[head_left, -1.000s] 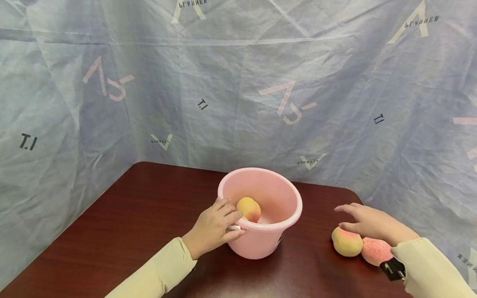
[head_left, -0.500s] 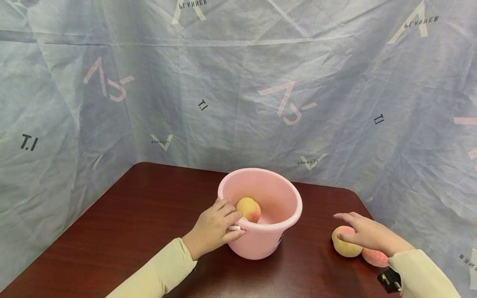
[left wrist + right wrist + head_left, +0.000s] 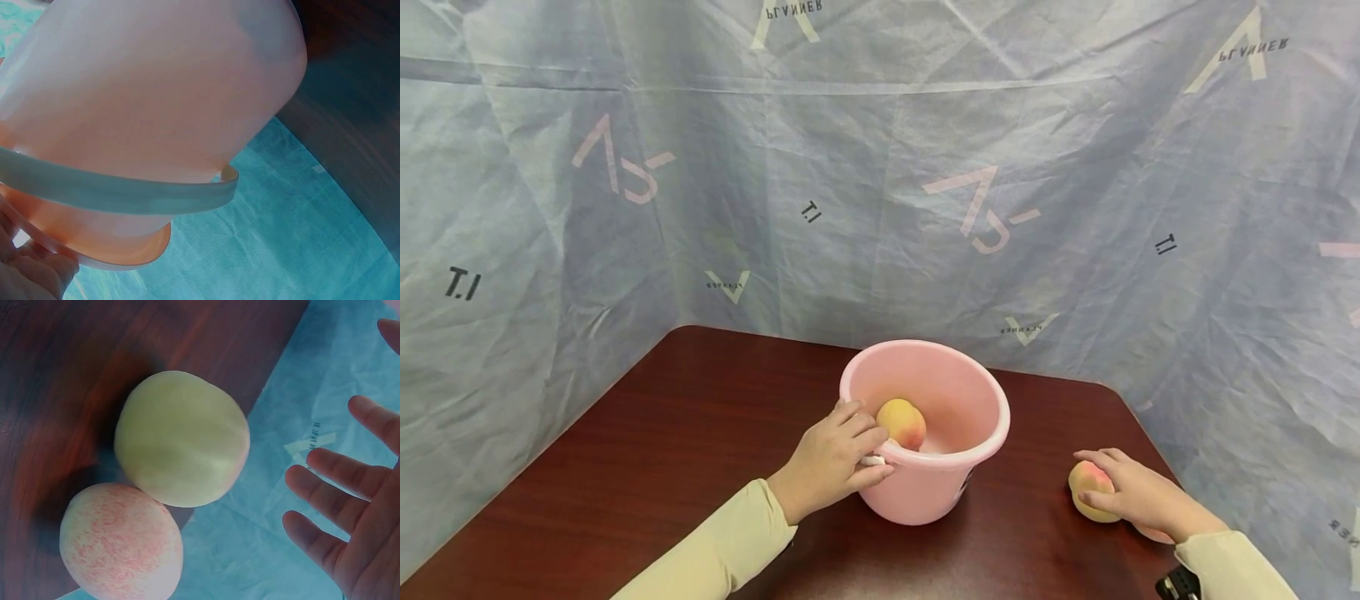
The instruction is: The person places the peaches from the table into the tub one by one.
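A pink bucket [image 3: 917, 492] stands on the dark red table. My left hand [image 3: 827, 457] grips the near left part of its rim, fingers over the edge and thumb outside. Inside the bucket rests a yellow-red peach [image 3: 901, 423]. To the right, my right hand [image 3: 1138, 492] is over a yellow peach [image 3: 1090, 492], its fingers spread and fairly straight; whether it touches the fruit is unclear. In the right wrist view the fingers [image 3: 325, 497] lie apart from that peach. Against it sits a pinkish peach [image 3: 122, 544], mostly hidden under my hand in the head view.
A pale band-like handle [image 3: 125, 194] runs along the bucket's side in the left wrist view. Wrinkled grey-blue cloth [image 3: 880, 167] with printed letters hangs behind and beside the table [image 3: 700, 417]. The right table edge is close to the two peaches.
My right hand has come down from above the table onto the yellow peach, covering more of it and of the pinkish one. The left hand and bucket have stayed put.
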Motion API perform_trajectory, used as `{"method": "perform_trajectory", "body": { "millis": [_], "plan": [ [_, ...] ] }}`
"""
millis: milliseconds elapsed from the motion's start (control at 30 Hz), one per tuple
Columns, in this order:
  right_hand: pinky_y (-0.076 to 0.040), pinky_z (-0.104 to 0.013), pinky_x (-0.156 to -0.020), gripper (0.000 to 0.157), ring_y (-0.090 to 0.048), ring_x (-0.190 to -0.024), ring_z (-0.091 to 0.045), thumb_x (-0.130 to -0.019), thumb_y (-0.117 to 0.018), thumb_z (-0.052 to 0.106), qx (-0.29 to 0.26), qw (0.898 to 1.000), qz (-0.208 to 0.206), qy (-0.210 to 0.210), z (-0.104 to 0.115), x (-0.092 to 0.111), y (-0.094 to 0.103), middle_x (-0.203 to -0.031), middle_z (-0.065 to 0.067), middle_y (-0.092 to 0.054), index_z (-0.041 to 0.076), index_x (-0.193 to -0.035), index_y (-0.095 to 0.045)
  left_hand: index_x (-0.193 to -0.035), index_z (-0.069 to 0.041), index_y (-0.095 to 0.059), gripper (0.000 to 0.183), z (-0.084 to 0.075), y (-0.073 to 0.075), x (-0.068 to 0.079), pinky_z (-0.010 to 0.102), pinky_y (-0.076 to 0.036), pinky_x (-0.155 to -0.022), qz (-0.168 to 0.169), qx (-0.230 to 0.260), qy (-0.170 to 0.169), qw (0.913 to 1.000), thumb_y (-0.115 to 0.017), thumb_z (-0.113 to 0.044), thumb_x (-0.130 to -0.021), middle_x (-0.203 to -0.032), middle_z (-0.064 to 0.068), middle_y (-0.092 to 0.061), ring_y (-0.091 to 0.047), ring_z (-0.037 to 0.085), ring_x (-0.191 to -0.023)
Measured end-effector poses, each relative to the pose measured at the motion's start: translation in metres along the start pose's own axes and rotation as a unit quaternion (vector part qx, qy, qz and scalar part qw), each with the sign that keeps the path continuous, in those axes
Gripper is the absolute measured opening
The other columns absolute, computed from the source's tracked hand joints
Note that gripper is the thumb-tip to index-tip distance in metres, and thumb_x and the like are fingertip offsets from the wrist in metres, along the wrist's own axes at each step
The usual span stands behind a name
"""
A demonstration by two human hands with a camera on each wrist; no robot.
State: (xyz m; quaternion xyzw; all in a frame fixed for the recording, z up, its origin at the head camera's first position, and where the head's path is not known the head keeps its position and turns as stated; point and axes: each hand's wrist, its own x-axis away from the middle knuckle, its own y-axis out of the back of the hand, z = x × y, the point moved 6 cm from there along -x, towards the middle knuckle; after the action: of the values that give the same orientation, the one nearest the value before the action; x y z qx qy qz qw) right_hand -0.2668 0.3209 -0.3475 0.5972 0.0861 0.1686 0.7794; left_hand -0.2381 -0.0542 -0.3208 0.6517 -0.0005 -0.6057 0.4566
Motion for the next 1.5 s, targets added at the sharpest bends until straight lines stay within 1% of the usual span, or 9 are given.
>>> {"method": "perform_trajectory", "body": {
  "millis": [233, 400, 533, 700, 800, 933, 1100, 1367, 1500],
  "plan": [
    [-0.048, -0.053, -0.076, 0.056, -0.058, -0.103, -0.042, -0.086, -0.068, 0.033, 0.021, 0.999, -0.028, 0.024, -0.003, -0.005, 0.002, -0.12, -0.028, -0.051, -0.003, -0.127, -0.053, -0.089, -0.012, -0.062, 0.03, 0.002, 0.001, -0.001, 0.035, -0.046, -0.093, 0.005, -0.001, 0.001, 1.0, -0.066, -0.041, -0.08, -0.088, -0.001, -0.058, -0.055, 0.023, -0.1],
    [-0.047, -0.055, -0.078, 0.055, -0.056, -0.105, -0.044, -0.088, -0.066, 0.032, 0.013, 1.0, -0.017, 0.016, -0.01, -0.008, 0.003, -0.121, -0.03, -0.05, -0.004, -0.128, -0.053, -0.089, -0.013, -0.062, 0.031, 0.001, 0.002, -0.001, 0.036, -0.047, -0.091, 0.0, -0.009, 0.0, 1.0, -0.068, -0.041, -0.078, -0.087, -0.001, -0.057, -0.055, 0.023, -0.099],
    [-0.046, -0.056, -0.079, 0.055, -0.055, -0.106, -0.045, -0.089, -0.065, 0.031, -0.003, 1.0, -0.004, 0.007, -0.015, -0.01, 0.001, -0.12, -0.031, -0.049, -0.006, -0.128, -0.052, -0.089, -0.013, -0.063, 0.029, 0.001, 0.002, 0.0, 0.036, -0.047, -0.09, 0.005, -0.004, 0.007, 1.0, -0.068, -0.04, -0.079, -0.087, -0.001, -0.057, -0.055, 0.023, -0.099],
    [-0.045, -0.058, -0.081, 0.056, -0.053, -0.107, -0.046, -0.09, -0.064, 0.031, -0.027, 1.0, 0.013, -0.01, -0.024, -0.012, -0.006, -0.121, -0.033, -0.048, -0.007, -0.129, -0.05, -0.089, -0.013, -0.062, 0.028, 0.0, 0.0, 0.001, 0.034, -0.046, -0.091, 0.011, 0.004, 0.012, 0.9999, -0.067, -0.039, -0.08, -0.086, -0.001, -0.057, -0.055, 0.023, -0.099],
    [-0.045, -0.057, -0.081, 0.055, -0.053, -0.108, -0.045, -0.09, -0.063, 0.03, -0.036, 0.999, 0.015, -0.016, -0.029, -0.011, -0.01, -0.121, -0.032, -0.048, -0.008, -0.129, -0.05, -0.088, -0.013, -0.062, 0.028, -0.001, 0.001, 0.0, 0.033, -0.046, -0.092, 0.006, 0.006, 0.006, 0.9999, -0.068, -0.039, -0.079, -0.086, -0.001, -0.057, -0.055, 0.023, -0.098],
    [-0.046, -0.054, -0.08, 0.054, -0.054, -0.107, -0.043, -0.091, -0.063, 0.029, -0.036, 0.999, 0.015, -0.017, -0.035, -0.01, -0.013, -0.12, -0.03, -0.049, -0.007, -0.129, -0.05, -0.088, -0.013, -0.062, 0.028, -0.003, 0.001, -0.002, 0.031, -0.046, -0.091, 0.008, 0.004, 0.0, 1.0, -0.069, -0.038, -0.078, -0.086, -0.001, -0.057, -0.055, 0.023, -0.098],
    [-0.046, -0.055, -0.079, 0.054, -0.054, -0.106, -0.045, -0.09, -0.064, 0.028, -0.031, 0.999, 0.005, -0.013, -0.039, -0.01, -0.015, -0.118, -0.03, -0.049, -0.007, -0.127, -0.051, -0.09, -0.014, -0.062, 0.028, -0.003, 0.001, -0.003, 0.032, -0.046, -0.09, 0.013, -0.001, 0.001, 0.9999, -0.069, -0.038, -0.078, -0.086, -0.001, -0.057, -0.054, 0.022, -0.099],
    [-0.046, -0.056, -0.08, 0.046, -0.053, -0.105, -0.048, -0.089, -0.064, 0.025, -0.014, 1.0, 0.0, 0.005, -0.045, -0.014, -0.021, -0.114, -0.029, -0.053, -0.007, -0.121, -0.056, -0.091, -0.013, -0.063, 0.029, -0.002, 0.001, -0.002, 0.032, -0.044, -0.095, 0.011, -0.012, -0.005, 0.9999, -0.065, -0.04, -0.08, -0.086, -0.001, -0.057, -0.055, 0.023, -0.1],
    [-0.045, -0.059, -0.08, 0.05, -0.051, -0.106, -0.051, -0.089, -0.064, 0.024, -0.025, 1.0, -0.003, -0.003, -0.049, -0.016, -0.025, -0.116, -0.035, -0.05, -0.008, -0.125, -0.052, -0.09, -0.013, -0.062, 0.03, -0.002, 0.002, -0.002, 0.032, -0.043, -0.097, 0.007, -0.015, -0.008, 0.9998, -0.065, -0.041, -0.081, -0.086, 0.0, -0.056, -0.055, 0.023, -0.1]
  ]
}}
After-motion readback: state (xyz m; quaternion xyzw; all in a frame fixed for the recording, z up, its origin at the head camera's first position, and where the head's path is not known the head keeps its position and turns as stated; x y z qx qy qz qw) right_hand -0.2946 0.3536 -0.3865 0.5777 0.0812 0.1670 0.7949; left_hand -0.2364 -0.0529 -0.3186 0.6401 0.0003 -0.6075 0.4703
